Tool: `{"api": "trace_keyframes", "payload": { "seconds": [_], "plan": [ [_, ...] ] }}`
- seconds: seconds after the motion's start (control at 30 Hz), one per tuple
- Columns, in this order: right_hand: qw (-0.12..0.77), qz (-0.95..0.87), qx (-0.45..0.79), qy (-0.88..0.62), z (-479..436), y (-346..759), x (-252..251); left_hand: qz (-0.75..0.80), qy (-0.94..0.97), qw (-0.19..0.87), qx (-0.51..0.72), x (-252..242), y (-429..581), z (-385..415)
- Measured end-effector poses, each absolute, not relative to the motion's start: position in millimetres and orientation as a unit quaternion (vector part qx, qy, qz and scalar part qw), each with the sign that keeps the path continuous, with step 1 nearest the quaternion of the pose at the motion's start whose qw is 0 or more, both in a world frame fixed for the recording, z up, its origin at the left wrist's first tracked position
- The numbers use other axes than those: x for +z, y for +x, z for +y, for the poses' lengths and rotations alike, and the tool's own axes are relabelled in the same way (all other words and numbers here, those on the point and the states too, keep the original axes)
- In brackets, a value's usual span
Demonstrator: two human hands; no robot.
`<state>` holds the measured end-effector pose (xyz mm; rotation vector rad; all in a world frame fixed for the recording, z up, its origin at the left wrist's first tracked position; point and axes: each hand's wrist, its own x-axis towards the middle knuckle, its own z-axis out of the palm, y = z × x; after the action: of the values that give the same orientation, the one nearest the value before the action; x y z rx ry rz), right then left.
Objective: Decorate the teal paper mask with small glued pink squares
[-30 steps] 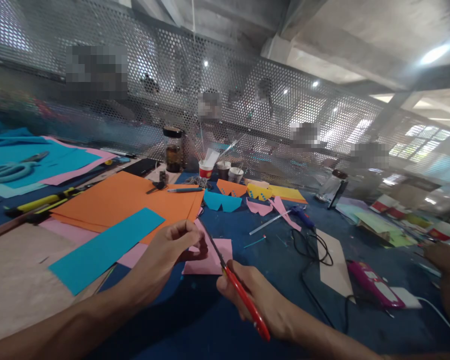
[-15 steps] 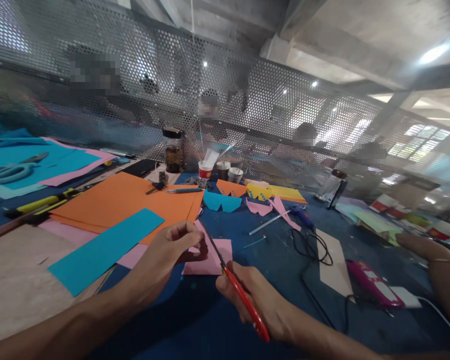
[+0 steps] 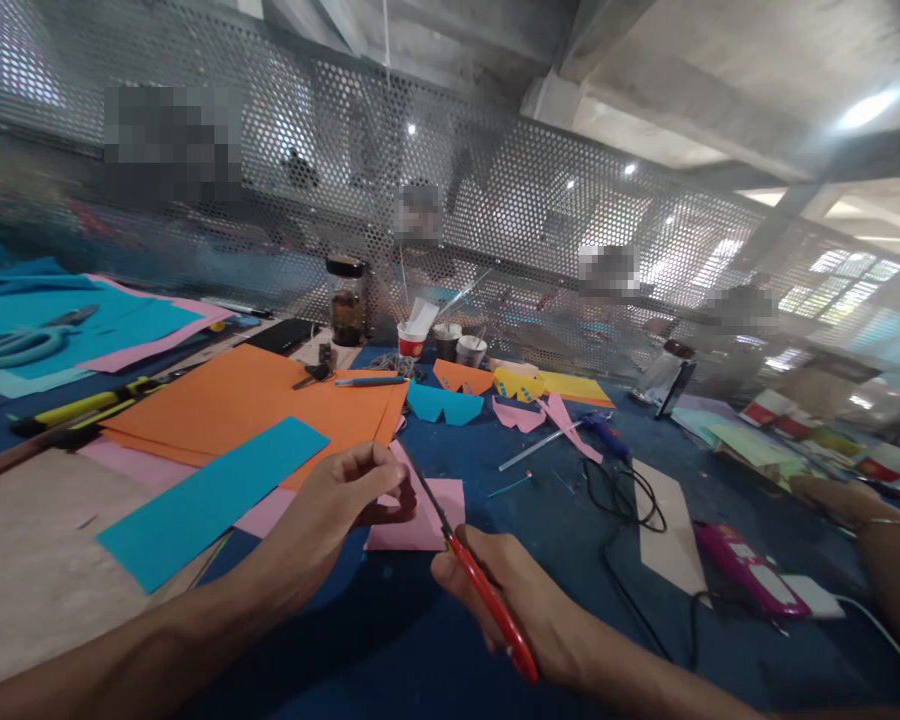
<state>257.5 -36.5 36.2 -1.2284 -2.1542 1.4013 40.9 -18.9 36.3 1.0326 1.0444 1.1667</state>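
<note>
My right hand grips scissors with red handles, their blades pointing up and away toward my left fingertips. My left hand is closed in a pinch at a narrow piece of pink paper beside the blades. What lies between those fingertips is partly hidden. Below both hands, a pink paper sheet rests on the dark blue table. Farther off lie cut paper shapes: blue, orange, yellow and pink.
Orange sheets and a blue paper strip lie left. A glue gun with a black cord sits right, near a magenta device. Cups and a jar stand before the perforated screen. Another person's arm is at far right.
My hands and the scissors look almost unmoved. At far right, the other person's hand has shifted slightly.
</note>
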Motion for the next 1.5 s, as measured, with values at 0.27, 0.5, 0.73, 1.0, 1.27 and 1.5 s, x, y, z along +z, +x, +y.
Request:
{"api": "trace_keyframes", "payload": {
  "seconds": [0.27, 0.5, 0.73, 1.0, 1.27, 1.5],
  "plan": [
    [0.149, -0.753, 0.474, -0.432, -36, 257, 35, 0.448, 0.44, 0.591, 0.506, 38, 42, -20],
    [0.141, -0.764, 0.45, -0.44, -36, 257, 37, 0.45, 0.442, 0.592, 0.501, 40, 41, -20],
    [0.147, -0.752, 0.479, -0.429, -36, 257, 36, 0.448, 0.443, 0.596, 0.498, 42, 42, -21],
    [0.228, -0.647, 0.582, -0.436, -35, 253, 27, 0.446, 0.434, 0.602, 0.5, 33, 40, -19],
    [0.339, -0.638, 0.579, -0.378, -24, 255, 21, 0.441, 0.441, 0.627, 0.467, 31, 46, -20],
    [0.328, -0.643, 0.575, -0.386, -24, 255, 25, 0.445, 0.461, 0.641, 0.423, 25, 52, -18]
  ]
}}
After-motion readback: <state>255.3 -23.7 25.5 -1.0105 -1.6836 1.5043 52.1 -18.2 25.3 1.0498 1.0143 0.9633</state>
